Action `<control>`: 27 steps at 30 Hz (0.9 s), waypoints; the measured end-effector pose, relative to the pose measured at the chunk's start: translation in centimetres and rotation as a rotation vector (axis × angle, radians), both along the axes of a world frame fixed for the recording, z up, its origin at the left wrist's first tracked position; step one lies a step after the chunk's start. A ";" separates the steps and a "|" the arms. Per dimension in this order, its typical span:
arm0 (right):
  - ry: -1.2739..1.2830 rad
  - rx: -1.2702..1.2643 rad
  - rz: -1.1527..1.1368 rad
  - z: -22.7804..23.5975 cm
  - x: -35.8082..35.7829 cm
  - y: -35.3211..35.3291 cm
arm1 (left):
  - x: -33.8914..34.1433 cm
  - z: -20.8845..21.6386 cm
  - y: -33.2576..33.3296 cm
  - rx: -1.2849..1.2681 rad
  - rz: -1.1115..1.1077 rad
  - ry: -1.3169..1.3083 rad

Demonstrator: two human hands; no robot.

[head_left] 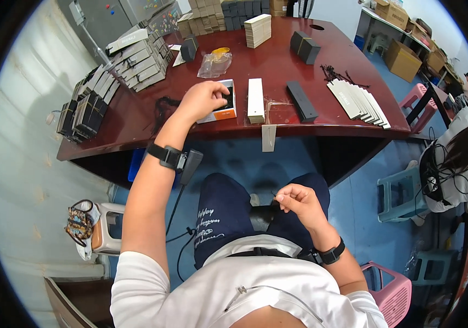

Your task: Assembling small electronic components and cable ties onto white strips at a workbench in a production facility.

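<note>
My left hand [205, 99] reaches over a small white and orange box [225, 114] near the table's front edge. Its fingers are bent together into the box, among black contents, and their tips are partly hidden. Above my lap, my right hand [301, 203] pinches a tiny dark bit between thumb and forefinger, too small to name. Right of the box stands a stack of white cards [255, 98], followed by a clear plastic holder [278, 103] and a stack of dark cards [301, 102]. One pale card [268, 138] sticks out over the front edge.
White tags with black cords [354, 103] lie fanned at the right of the red-brown table [228, 129]. Bundled card stacks [141, 60] crowd its left side. A plastic bag [213, 64] lies behind the box. Black cords [164, 109] sit left. Another person [460, 158] sits at right.
</note>
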State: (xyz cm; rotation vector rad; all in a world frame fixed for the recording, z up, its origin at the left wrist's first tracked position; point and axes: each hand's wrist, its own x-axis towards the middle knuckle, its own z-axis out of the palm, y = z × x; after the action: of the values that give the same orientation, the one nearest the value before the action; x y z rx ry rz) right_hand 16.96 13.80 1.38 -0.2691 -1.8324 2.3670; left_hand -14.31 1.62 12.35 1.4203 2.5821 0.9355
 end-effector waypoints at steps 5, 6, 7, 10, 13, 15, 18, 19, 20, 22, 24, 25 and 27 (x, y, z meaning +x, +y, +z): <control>-0.010 -0.002 0.000 -0.1 0.3 0.4 | -0.9 -1.1 1.4 -0.169 -0.003 0.226; -0.014 -0.002 0.000 -0.2 0.3 0.4 | -1.0 -1.1 1.3 -0.209 0.032 0.244; -0.016 -0.002 0.003 -0.2 0.3 0.4 | -1.1 -1.2 1.2 -0.213 0.033 0.243; -0.014 -0.003 -0.007 -0.3 0.2 0.3 | -1.6 -1.2 0.6 -0.092 0.103 0.191; 0.003 -0.023 -0.005 -0.4 0.1 0.2 | -2.4 -1.4 -0.1 0.118 0.143 0.176; -0.004 -0.018 0.010 -0.4 0.1 0.2 | -3.2 -1.6 -0.3 0.152 0.140 0.133; 0.010 -0.019 0.005 -0.4 0.0 0.2 | -4.1 -2.0 -0.6 0.303 0.109 -0.224; 0.009 -0.017 0.005 -0.4 0.0 0.2 | -4.3 -2.1 -0.7 0.342 0.091 -0.345; 0.009 -0.017 -0.004 -0.3 0.1 0.2 | -4.4 -2.2 -0.8 0.381 0.072 -0.465; 0.009 -0.015 -0.013 -0.3 0.1 0.2 | -4.4 -2.3 -0.9 0.381 0.062 -0.452; -0.008 -0.007 -0.025 -0.2 0.1 0.2 | -4.3 -2.3 -1.0 0.383 0.054 -0.438; -0.003 -0.010 -0.019 -0.2 0.1 0.2 | -4.2 -2.2 -1.0 0.373 0.050 -0.400; -0.001 -0.023 -0.016 -0.2 0.1 0.1 | -3.9 -1.9 -1.1 0.365 0.047 -0.363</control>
State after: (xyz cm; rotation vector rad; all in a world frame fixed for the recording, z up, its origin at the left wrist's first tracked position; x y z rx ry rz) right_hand 17.04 13.95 1.17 -0.2864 -1.7980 2.3787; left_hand -18.20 0.56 10.41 1.1177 2.2644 1.5697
